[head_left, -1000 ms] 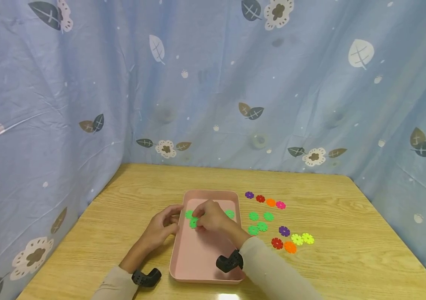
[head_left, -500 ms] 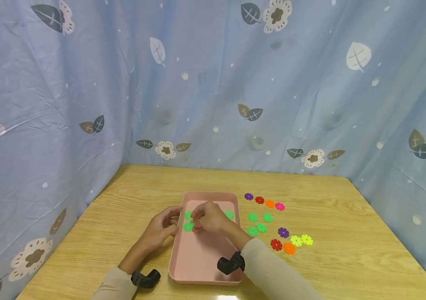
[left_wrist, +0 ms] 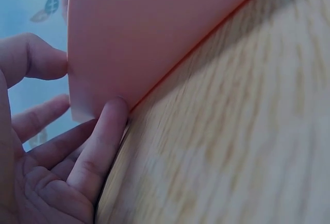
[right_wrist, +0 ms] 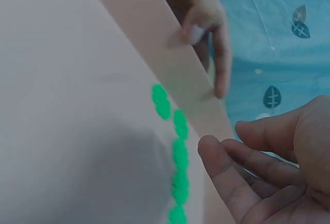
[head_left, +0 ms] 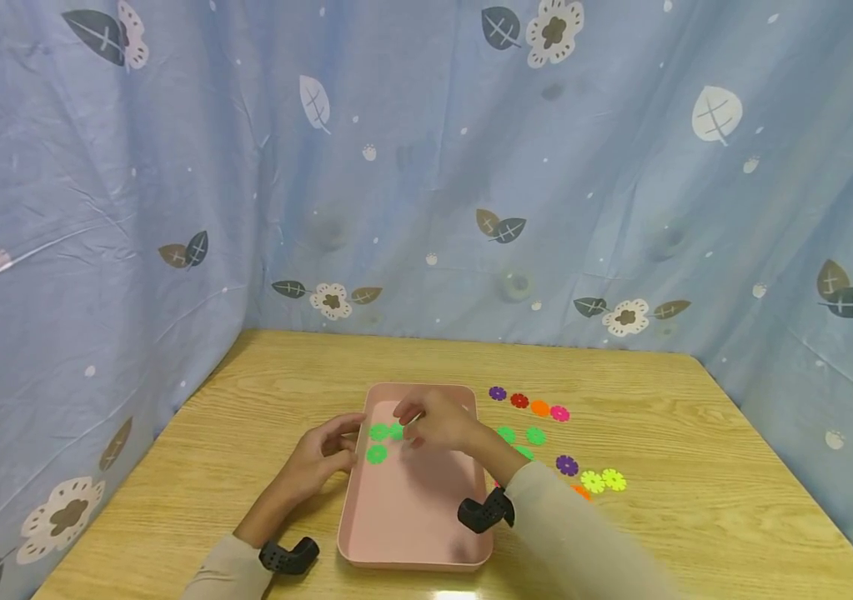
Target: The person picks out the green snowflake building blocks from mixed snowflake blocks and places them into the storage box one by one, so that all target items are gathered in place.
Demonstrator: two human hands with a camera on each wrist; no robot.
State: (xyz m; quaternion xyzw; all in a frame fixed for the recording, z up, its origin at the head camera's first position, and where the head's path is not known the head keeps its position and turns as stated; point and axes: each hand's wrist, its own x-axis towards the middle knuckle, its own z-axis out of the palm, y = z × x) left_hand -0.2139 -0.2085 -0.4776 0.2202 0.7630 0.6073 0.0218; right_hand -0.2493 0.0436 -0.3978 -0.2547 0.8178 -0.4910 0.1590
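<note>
Several green toothed plastic discs [head_left: 377,454] lie flat in the far part of a pink tray [head_left: 414,521]. In the right wrist view most of these green discs [right_wrist: 180,185] form a row along the tray's end. My right hand [head_left: 437,419] hovers over that row, thumb and fingers apart with nothing between them, and covers part of it in the head view. At the tray's left wall my left hand [head_left: 317,458] rests loosely spread. Its fingertips [left_wrist: 114,108] touch the outer wall and rim in the left wrist view.
Right of the tray on the wooden table [head_left: 268,375] lie more discs: green [head_left: 536,436], purple [head_left: 566,465], yellow [head_left: 614,480], and a row ending in pink [head_left: 559,413]. My right forearm partly covers some. A blue patterned curtain [head_left: 411,167] hangs behind the table.
A green disc under my right hand has shifted left and lies at the tray's left side. My right hand has since let go and moved right and away, uncovering another green disc. My left hand stays.
</note>
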